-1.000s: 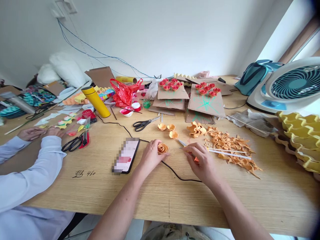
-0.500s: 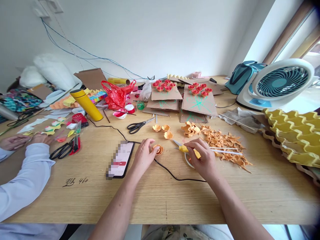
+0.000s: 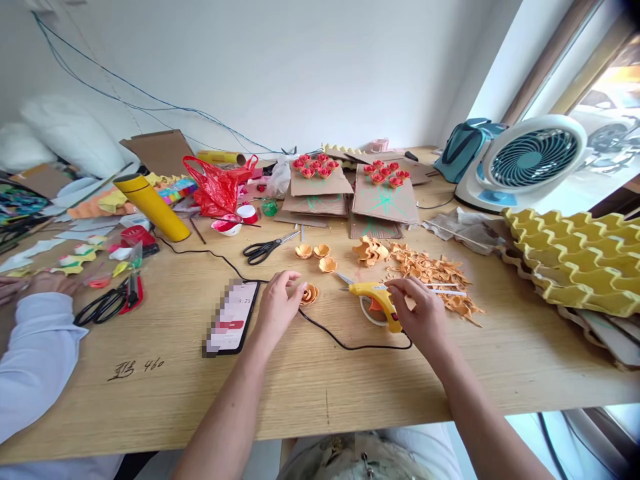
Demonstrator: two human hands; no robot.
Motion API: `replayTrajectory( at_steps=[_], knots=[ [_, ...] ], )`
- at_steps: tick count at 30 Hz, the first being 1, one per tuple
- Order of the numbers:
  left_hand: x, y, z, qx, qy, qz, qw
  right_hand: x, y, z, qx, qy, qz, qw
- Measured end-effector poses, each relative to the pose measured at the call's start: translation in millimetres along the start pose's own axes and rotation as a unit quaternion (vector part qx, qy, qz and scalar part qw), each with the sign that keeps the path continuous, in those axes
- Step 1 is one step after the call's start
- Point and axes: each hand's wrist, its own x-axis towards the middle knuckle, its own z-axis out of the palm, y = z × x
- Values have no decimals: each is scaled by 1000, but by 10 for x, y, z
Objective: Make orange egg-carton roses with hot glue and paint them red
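My left hand (image 3: 281, 301) is beside an orange layered paper-pulp rose (image 3: 309, 294) on the table, its fingers curved and apart. The thumb tip is at the rose's left edge; whether it touches cannot be made out. Just right of a yellow hot glue gun (image 3: 376, 297) is my right hand (image 3: 420, 308), fingers loosely bent and apart, not wrapped around the handle. The gun's nozzle points left, and its black cord (image 3: 340, 341) loops across the table. Three orange petal cups (image 3: 327, 265) sit beyond the rose.
Orange scraps (image 3: 430, 267) and white glue sticks (image 3: 447, 291) lie to the right, near yellow egg trays (image 3: 565, 257). Black scissors (image 3: 265, 250) and a phone (image 3: 233, 317) lie left. Red flowers (image 3: 383, 173) stand on cardboard behind. A co-worker's sleeve (image 3: 43, 360) is at far left.
My right hand has come off the glue gun's handle and moved to its right. My left thumb has drawn back from the rose's middle to its edge. The view has shifted right.
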Motion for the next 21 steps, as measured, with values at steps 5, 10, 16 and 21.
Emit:
replayTrajectory(
  at_steps=[5,10,16,21],
  knots=[
    [14,-13,-21,-12,33,7,999,-133,177,145,-103,-75,81,989],
    [23,-27,-44,-23,49,8,998,-178,188,191,-144,-108,110,978],
    [27,-11,-48,-24,28,16,999,-203,183,199,-130,-123,112,978],
    [-14,-6,6,24,-29,28,999,-212,254,248,-78,-77,96,989]
  ],
)
